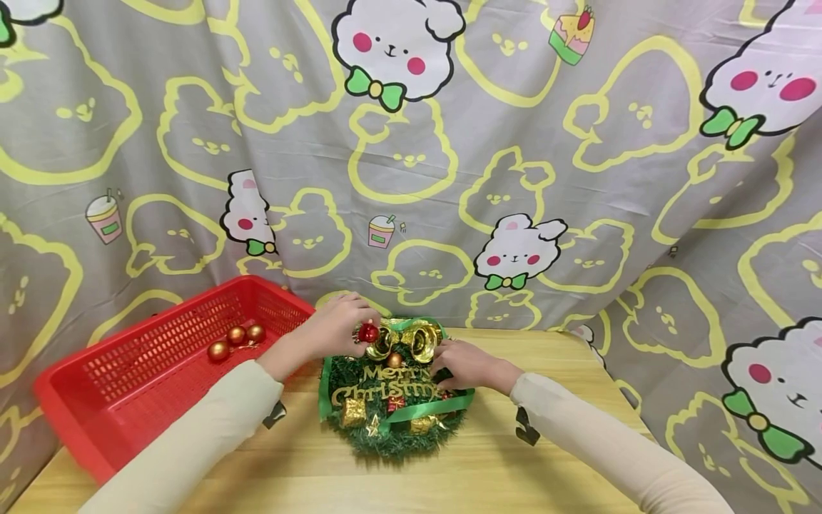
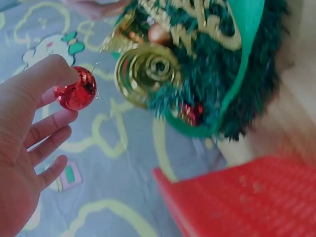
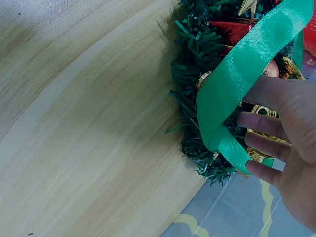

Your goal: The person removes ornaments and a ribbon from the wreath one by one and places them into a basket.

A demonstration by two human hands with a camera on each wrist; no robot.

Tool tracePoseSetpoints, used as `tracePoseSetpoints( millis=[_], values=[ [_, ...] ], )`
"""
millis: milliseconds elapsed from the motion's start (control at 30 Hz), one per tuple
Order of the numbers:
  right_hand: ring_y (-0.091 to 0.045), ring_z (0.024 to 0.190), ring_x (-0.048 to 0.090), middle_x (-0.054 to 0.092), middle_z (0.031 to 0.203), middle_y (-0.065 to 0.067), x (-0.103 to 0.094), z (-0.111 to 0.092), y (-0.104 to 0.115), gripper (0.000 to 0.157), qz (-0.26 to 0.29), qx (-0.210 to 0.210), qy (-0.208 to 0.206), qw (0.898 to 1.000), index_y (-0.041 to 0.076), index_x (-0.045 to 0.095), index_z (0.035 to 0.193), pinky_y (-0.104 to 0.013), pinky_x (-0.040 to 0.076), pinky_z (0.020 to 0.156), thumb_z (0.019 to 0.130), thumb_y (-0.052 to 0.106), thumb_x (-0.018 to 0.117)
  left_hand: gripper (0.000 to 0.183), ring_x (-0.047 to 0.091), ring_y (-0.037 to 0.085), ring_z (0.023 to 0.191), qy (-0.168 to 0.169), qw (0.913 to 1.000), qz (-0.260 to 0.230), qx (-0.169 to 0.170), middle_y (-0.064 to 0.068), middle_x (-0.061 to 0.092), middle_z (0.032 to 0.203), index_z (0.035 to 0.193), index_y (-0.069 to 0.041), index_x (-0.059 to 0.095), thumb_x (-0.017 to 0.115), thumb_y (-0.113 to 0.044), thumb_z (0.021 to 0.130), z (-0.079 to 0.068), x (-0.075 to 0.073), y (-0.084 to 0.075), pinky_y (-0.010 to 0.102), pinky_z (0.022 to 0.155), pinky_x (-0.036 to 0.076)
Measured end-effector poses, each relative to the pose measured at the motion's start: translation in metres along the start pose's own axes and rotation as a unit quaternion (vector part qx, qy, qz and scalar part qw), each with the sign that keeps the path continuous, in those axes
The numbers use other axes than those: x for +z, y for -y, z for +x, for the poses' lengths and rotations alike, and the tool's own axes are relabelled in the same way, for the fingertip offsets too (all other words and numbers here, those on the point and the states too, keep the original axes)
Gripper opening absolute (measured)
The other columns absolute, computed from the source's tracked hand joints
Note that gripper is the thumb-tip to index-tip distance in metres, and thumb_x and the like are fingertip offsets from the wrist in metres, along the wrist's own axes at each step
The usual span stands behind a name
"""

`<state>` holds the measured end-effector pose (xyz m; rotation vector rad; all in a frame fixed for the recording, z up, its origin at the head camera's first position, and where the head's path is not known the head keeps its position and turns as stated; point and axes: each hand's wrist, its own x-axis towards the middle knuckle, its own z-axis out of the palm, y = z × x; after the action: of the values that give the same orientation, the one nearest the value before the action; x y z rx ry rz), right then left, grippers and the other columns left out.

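Gold lettering (image 1: 393, 390) read "Merry" over "Christm–", end hidden, on the green wreath (image 1: 394, 446) lying nr the mid. of the worktop's (image 1: 539, 467) back edge. LH (image 1: 337, 325) pinched a shiny red ball (image 1: 369, 333) btwn thumb & finger, apart from the wreath nr its back-left side; RH (image 1: 467, 363), fingers apart, was at its right side by the green ribbon (image 3: 237, 76). Red basket (image 1: 150, 407) w/ three gold balls (image 1: 218, 350) sat along worktop's left edge.
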<state>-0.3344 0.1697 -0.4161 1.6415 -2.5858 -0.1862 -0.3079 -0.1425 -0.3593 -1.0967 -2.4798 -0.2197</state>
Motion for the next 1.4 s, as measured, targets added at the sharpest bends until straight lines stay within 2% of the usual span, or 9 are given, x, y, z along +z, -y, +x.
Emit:
tracePoseSetpoints(
  millis=[133,500,800,1000,1400],
  values=[
    [-0.016,0.093,0.061,0.072,0.1,0.0,0.001,0.0,-0.001,0.024,0.001,0.002,0.002,1.0,0.015,0.08,0.106,-0.032,0.052,0.084,0.088,0.03,0.081,0.032,0.054,0.018,0.089,-0.012,0.9998,0.009,-0.012,-0.004,0.068,0.093,0.099,-0.019,0.072,0.087,-0.02,0.071,-0.008,-0.012,0.012,0.037,0.077,0.041],
    [-0.017,0.093,0.061,0.072,0.1,0.001,0.002,0.001,-0.001,0.024,-0.004,-0.002,-0.001,1.0,0.015,0.08,0.106,-0.034,0.052,0.084,0.087,0.03,0.081,0.025,0.057,0.021,0.087,-0.023,0.9983,0.011,-0.053,-0.001,0.064,0.085,0.093,-0.016,0.072,0.083,-0.013,0.071,-0.035,-0.043,0.04,0.043,0.08,0.044],
    [-0.016,0.091,0.061,0.071,0.098,0.002,0.004,0.001,-0.002,0.024,-0.009,-0.006,-0.003,1.0,0.016,0.08,0.106,-0.032,0.052,0.083,0.087,0.03,0.082,0.027,0.058,0.023,0.089,-0.031,0.9965,0.027,-0.073,0.0,0.068,0.088,0.093,-0.015,0.072,0.083,-0.012,0.068,-0.055,-0.054,0.061,0.044,0.082,0.045],
    [-0.016,0.091,0.061,0.072,0.099,0.001,0.003,0.0,-0.001,0.024,-0.004,-0.003,0.0,1.0,0.015,0.08,0.106,-0.032,0.052,0.083,0.087,0.03,0.081,0.029,0.057,0.024,0.091,-0.021,0.9936,0.035,-0.105,0.002,0.07,0.093,0.096,-0.014,0.074,0.084,-0.014,0.069,-0.067,-0.06,0.072,0.044,0.079,0.045],
    [-0.016,0.09,0.06,0.072,0.098,0.001,0.004,0.001,-0.001,0.024,-0.001,-0.007,-0.005,1.0,0.015,0.08,0.106,-0.033,0.052,0.081,0.087,0.03,0.082,0.028,0.054,0.023,0.084,-0.005,0.9886,0.052,-0.142,-0.001,0.066,0.081,0.094,-0.015,0.073,0.085,-0.014,0.069,-0.087,-0.07,0.09,0.04,0.073,0.04]
  ],
)
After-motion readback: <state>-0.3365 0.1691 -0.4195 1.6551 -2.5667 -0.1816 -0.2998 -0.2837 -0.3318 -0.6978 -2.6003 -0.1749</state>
